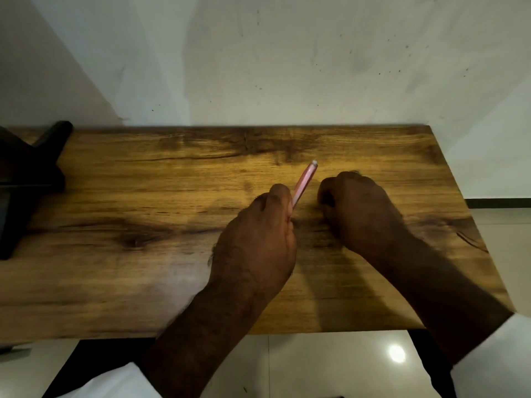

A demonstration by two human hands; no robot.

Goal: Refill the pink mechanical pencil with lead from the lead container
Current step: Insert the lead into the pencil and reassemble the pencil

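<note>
Over the middle of the brown wood-grain tabletop (pixel 138 179), the left hand (pixel 255 231) is gripping the slim pink mechanical pencil (pixel 303 182), capped end pointing away. The right hand (pixel 359 208) is curling just beside it, can't tell around what. And the lead container isn't showing, so refilling's probably barely starting. Roomy leftward; right edge is sitting nearer.

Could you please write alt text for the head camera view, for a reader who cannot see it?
A person's left hand grips a pink mechanical pencil, its white-tipped end pointing away, over a wooden table. The right hand rests curled beside it; what it holds, if anything, is hidden.
</note>
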